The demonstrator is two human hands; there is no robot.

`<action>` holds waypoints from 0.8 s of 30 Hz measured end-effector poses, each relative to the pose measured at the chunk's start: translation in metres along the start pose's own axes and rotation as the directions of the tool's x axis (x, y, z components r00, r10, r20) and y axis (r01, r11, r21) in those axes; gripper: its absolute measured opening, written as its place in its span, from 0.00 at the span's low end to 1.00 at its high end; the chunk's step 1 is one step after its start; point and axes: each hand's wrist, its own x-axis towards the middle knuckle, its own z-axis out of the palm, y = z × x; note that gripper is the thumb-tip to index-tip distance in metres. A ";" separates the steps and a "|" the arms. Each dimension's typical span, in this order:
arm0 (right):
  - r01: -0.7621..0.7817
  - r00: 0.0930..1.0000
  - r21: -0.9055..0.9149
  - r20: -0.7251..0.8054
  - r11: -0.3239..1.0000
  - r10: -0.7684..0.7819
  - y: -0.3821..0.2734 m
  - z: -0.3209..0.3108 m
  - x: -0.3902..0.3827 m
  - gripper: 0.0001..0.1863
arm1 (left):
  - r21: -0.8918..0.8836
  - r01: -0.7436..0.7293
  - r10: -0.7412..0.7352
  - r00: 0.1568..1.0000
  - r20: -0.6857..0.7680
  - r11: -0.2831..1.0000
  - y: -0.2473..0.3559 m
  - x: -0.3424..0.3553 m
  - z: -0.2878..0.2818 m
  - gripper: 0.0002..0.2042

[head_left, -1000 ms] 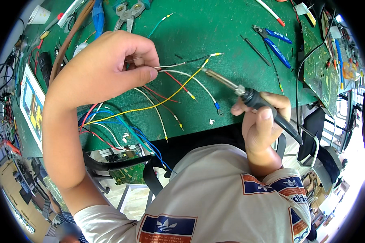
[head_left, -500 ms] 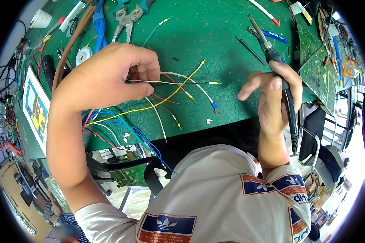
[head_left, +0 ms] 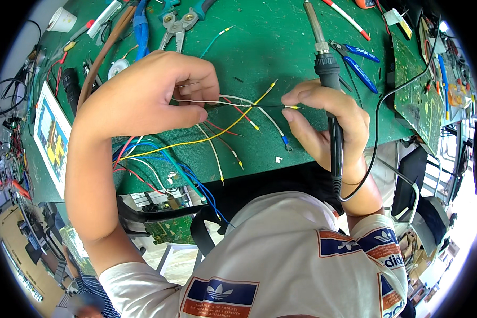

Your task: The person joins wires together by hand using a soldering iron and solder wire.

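Observation:
My left hand [head_left: 159, 98] is closed in a pinch on a thin white wire [head_left: 220, 102], which stretches to the right. It meets a black wire [head_left: 269, 106] with a yellow end sleeve [head_left: 293, 107]. My right hand [head_left: 351, 127] wraps a black-handled soldering iron [head_left: 327, 68], its metal barrel pointing away from me. Thumb and forefinger of that hand are on either side of the yellow end sleeve; whether they touch it I cannot tell. Beneath run a yellow wire [head_left: 263, 94] and a white wire with a blue-collared terminal [head_left: 286, 141].
Wire strippers [head_left: 179, 25] lie at the far side of the green mat [head_left: 270, 47]. Blue-handled cutters [head_left: 361, 69] are beyond my right hand. A bundle of blue wires [head_left: 193, 183] hangs over the near edge. A picture sheet [head_left: 52, 140] stands at the left.
My right hand has moved left with the soldering iron, and its fingers have come to the black wire's end. The iron's cord now loops at its right. My left hand keeps its pinch.

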 end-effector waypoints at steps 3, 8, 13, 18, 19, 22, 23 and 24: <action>-0.030 0.996 -0.043 0.088 0.999 0.034 -0.006 -0.003 0.004 0.21 | 0.027 -0.014 0.015 1.000 -0.013 1.000 -0.002 0.000 0.001 0.09; -0.010 1.000 -0.044 -0.008 0.999 0.010 -0.006 0.004 0.005 0.20 | 0.178 -0.099 0.123 0.983 -0.133 0.979 -0.003 -0.001 0.006 0.12; -0.039 0.999 -0.104 -0.025 0.994 0.037 -0.011 0.005 0.009 0.20 | 0.282 -0.111 0.184 0.951 -0.248 0.953 0.008 -0.008 -0.006 0.12; -0.096 0.995 -0.104 -0.042 0.990 0.092 -0.013 0.009 0.008 0.20 | 0.305 -0.082 0.134 0.979 -0.152 0.949 0.015 -0.018 -0.012 0.08; -0.127 0.991 -0.059 -0.056 0.990 0.124 -0.013 0.010 0.007 0.20 | 0.360 -0.098 0.159 0.977 -0.144 0.928 0.016 -0.018 -0.007 0.08; -0.189 0.977 0.049 -0.089 0.981 0.192 -0.011 0.011 0.006 0.20 | 0.507 -0.103 0.177 0.979 -0.100 0.856 0.022 -0.020 0.007 0.10; -0.192 0.975 0.062 -0.101 0.979 0.198 -0.010 0.011 0.007 0.20 | 0.541 -0.078 0.159 0.982 -0.105 0.838 0.025 -0.021 0.011 0.09; -0.195 0.973 0.074 -0.112 0.978 0.203 -0.010 0.011 0.007 0.20 | 0.573 -0.054 0.142 0.984 -0.110 0.818 0.026 -0.021 0.017 0.09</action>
